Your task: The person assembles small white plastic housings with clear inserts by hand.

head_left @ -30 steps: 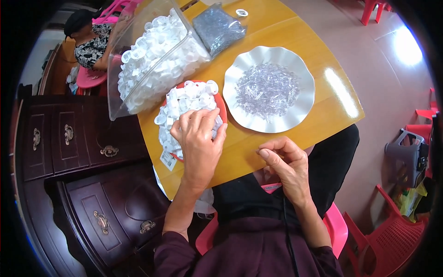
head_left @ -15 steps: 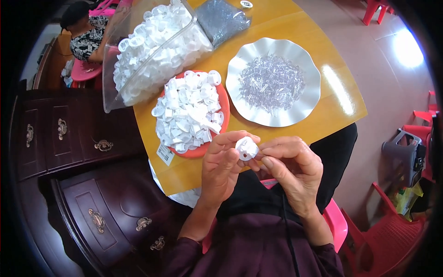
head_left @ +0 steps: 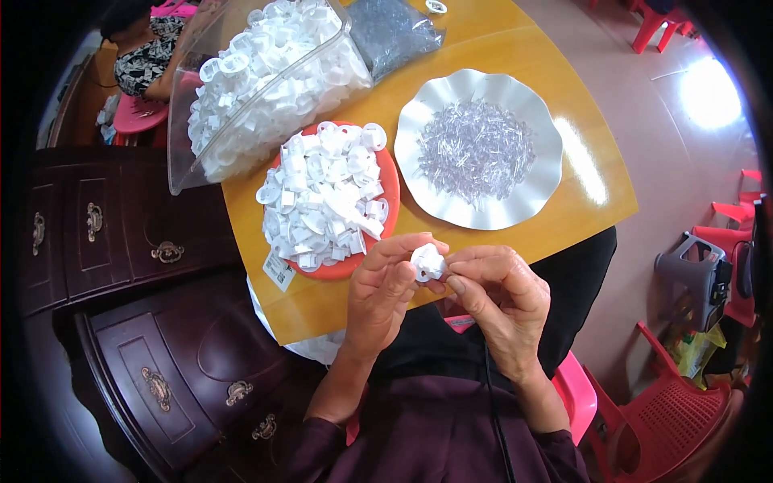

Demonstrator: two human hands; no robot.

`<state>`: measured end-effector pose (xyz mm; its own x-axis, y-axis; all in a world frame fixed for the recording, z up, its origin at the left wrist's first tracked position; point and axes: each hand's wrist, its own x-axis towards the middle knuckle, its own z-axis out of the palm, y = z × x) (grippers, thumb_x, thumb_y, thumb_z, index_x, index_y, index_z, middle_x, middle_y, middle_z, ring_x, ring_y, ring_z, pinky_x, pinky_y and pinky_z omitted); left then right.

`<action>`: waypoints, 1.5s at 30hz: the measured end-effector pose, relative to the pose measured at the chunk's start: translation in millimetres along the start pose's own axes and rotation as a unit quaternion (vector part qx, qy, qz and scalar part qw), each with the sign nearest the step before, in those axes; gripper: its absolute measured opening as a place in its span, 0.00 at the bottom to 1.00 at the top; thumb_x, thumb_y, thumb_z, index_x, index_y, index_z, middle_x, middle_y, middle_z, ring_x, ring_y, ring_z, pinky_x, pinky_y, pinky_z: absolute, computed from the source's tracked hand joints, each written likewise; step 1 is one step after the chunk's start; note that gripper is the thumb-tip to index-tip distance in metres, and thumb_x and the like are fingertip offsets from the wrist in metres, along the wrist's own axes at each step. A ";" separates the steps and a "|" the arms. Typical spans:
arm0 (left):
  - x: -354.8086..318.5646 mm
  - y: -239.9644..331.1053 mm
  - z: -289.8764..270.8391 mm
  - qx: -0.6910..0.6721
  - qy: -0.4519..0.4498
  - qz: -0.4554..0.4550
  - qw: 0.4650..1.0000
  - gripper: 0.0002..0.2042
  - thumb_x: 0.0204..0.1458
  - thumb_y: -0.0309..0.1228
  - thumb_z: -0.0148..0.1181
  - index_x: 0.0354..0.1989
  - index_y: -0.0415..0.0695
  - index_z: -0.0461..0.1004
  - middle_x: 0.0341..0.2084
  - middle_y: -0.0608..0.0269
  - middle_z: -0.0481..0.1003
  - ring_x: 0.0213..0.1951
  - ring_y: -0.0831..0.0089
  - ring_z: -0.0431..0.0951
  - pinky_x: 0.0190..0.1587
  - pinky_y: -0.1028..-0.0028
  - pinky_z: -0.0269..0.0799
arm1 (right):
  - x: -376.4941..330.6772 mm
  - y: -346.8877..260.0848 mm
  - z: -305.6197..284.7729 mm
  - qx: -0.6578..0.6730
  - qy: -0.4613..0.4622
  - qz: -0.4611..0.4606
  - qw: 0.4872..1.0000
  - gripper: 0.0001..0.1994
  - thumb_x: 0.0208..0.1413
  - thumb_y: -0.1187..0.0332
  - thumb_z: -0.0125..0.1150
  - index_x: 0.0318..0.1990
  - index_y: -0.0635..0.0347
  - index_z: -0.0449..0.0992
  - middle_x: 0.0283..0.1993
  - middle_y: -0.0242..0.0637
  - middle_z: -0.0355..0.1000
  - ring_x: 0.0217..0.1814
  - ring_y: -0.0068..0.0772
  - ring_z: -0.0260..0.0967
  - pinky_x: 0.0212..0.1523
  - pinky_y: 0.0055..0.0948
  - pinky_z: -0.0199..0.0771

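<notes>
My left hand [head_left: 378, 294] is closed round the edge of a small white plastic part [head_left: 427, 262], round with a raised block and a hole. Close against its right side, my right hand [head_left: 503, 298] is pinched, thumb to forefinger; whatever sits between those fingertips is too small to make out. Both hands are above my lap at the table's near edge. Beyond my left hand, an orange-red plate [head_left: 390, 181] carries a heap of similar white parts [head_left: 326, 197]. Farther right, a white wavy-rimmed plate [head_left: 547, 153] holds many thin clear plastic pins [head_left: 475, 149].
A clear plastic bin [head_left: 181, 153] of white parts leans at the table's far left, beside a bag of grey-looking clear pieces [head_left: 394, 36]. Dark drawers [head_left: 161, 346] stand left; a red chair [head_left: 668, 410] and grey stool [head_left: 692, 278] stand right. Another person [head_left: 145, 60] sits far left.
The white part has turned slightly between my hands, and its face now tilts differently. My right fingertips stay beside it. The whole view has shifted a little.
</notes>
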<state>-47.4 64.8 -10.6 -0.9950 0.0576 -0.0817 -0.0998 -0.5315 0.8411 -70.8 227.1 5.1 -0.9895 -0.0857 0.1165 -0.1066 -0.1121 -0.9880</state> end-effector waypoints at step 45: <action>2.3 4.5 -6.8 0.131 -0.062 0.009 0.989 0.25 0.52 0.13 0.63 0.60 0.35 0.69 0.52 0.57 0.69 0.52 0.70 0.76 0.54 0.73 0.77 | -5.9 7.2 -14.3 0.096 0.006 0.108 0.989 0.04 0.56 0.79 0.65 0.39 0.68 0.79 0.40 0.36 0.76 0.27 0.14 0.68 0.26 0.14 0.67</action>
<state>-50.2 56.8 -10.6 -0.9868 0.1616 -0.0132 -0.0615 -0.2977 0.9527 -67.1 240.9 -4.2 -0.9884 -0.1163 -0.0977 0.1269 -0.2789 -0.9519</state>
